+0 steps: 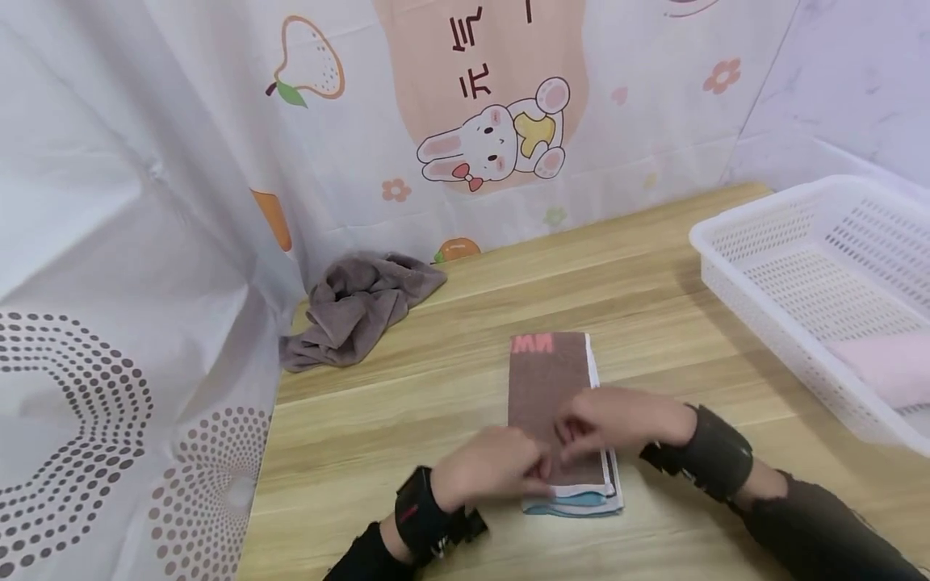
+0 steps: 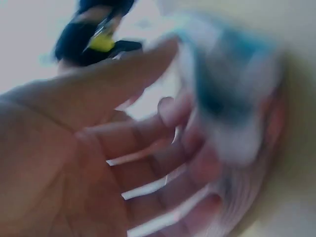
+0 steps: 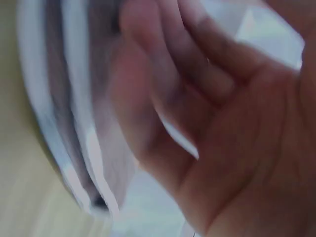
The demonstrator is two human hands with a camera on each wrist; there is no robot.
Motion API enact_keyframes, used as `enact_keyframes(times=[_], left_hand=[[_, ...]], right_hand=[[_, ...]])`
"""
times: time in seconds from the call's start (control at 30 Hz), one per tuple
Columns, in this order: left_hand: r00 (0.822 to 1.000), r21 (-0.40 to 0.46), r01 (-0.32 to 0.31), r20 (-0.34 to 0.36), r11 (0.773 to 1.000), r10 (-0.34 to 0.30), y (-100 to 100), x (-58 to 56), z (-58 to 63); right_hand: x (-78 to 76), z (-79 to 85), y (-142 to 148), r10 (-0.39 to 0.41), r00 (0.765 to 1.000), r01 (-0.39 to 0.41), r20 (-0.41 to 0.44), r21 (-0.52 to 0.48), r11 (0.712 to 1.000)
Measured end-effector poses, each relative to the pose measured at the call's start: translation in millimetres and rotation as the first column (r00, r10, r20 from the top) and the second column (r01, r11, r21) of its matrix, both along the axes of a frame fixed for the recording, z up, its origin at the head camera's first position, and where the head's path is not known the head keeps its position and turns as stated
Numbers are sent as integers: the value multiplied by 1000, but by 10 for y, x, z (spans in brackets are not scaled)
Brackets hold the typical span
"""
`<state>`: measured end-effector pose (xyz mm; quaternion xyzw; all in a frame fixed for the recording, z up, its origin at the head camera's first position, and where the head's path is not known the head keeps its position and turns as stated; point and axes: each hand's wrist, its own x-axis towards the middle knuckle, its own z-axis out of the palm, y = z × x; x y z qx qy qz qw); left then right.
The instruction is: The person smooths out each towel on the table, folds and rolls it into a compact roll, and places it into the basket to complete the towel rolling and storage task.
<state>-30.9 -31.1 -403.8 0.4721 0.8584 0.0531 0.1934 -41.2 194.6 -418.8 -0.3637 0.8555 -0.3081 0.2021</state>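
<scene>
A folded brown towel [image 1: 541,383] with white and blue edges and pink lettering lies flat on the table. My left hand [image 1: 494,464] is over its lower left part, fingers bent and blurred. In the left wrist view the thumb and fingers stand apart close to the towel's teal-and-white end [image 2: 232,74]. Over the towel's right side is my right hand [image 1: 606,420], its fingers loosely bent toward the left hand. The right wrist view has these fingers right at the brown cloth, beside its layered white edges [image 3: 81,113].
A crumpled grey-brown cloth [image 1: 363,303] lies at the table's back left. At the right stands a white perforated plastic basket [image 1: 741,278] with a pink cloth [image 1: 890,367] inside. A printed curtain [image 1: 349,153] hangs along the back and left of the wooden table [image 1: 378,420].
</scene>
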Motion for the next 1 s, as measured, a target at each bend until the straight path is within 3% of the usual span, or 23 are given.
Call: enact_keyframes(times=[0.07,0.1,0.17,0.23,0.3,0.37,0.43,0.5,0.6,0.7,0.9,1.0], left_hand=[[989,113,-124,98,986,113,-18,-288,19],[976,174,-198,130,965,177,-20,-445,11],[931,286,-357,183,889,315,-20,-749,-44],[878,347,-475,242,809,413,-17,-992,-120],[828,352,-556,318,753,463,-14,-1156,-223],[793,321,-595,382,737,474,-14,-1247,-323],[774,312,-608,437,730,458,-8,-1293,-415],[772,317,-608,453,728,447,-1,-1306,-480],[798,349,-582,420,735,432,13,-1301,-536],[810,364,-568,408,739,422,26,-1286,-547],[777,391,-604,482,694,405,31,-1300,-567],[774,422,-611,494,670,396,19,-1324,-581]], right_hand=[[-214,22,70,-108,992,107,-68,-21,994],[-317,26,108,-181,977,180,-110,-23,983],[-504,7,182,-320,930,324,-182,-10,946],[-644,-48,249,-417,885,429,-207,10,903],[-734,-129,296,-456,870,468,-185,25,883],[-793,-215,322,-456,879,464,-142,26,886],[-832,-281,336,-436,896,436,-82,-15,900],[-860,-327,348,-413,910,411,-34,-61,910],[-889,-363,369,-390,921,390,19,-122,913],[-906,-380,386,-381,923,385,54,-151,911],[-928,-384,399,-375,925,379,61,-213,901],[-951,-408,402,-371,927,370,52,-273,888]])
